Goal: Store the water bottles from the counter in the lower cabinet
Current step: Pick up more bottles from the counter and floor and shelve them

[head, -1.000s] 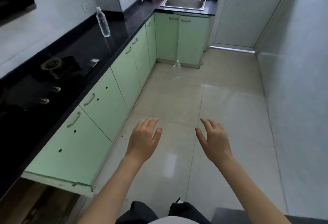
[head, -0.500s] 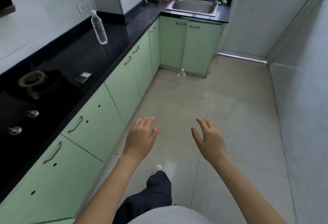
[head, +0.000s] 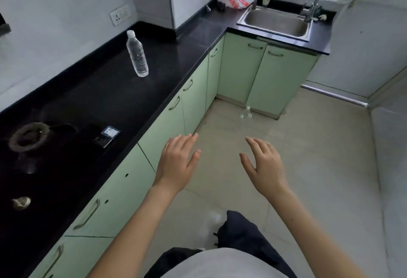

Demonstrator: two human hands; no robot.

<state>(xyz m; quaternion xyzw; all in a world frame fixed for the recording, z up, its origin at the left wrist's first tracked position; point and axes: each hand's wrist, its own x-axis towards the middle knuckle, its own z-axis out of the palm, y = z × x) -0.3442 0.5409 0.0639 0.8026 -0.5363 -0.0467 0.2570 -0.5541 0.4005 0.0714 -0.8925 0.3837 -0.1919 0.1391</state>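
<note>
One water bottle (head: 137, 54) stands upright on the black worktop (head: 180, 57), upper left of centre. Two more bottles (head: 246, 113), faint and small, stand side by side on the floor before the shut green lower cabinet (head: 259, 75) under the single sink (head: 275, 22). Mid-frame, the left hand (head: 176, 163) and right hand (head: 264, 165) are empty, with fingers loosely spread.

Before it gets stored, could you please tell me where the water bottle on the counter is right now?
In the head view, the water bottle stands upright on the black counter, to the left, below the wall socket.
</note>
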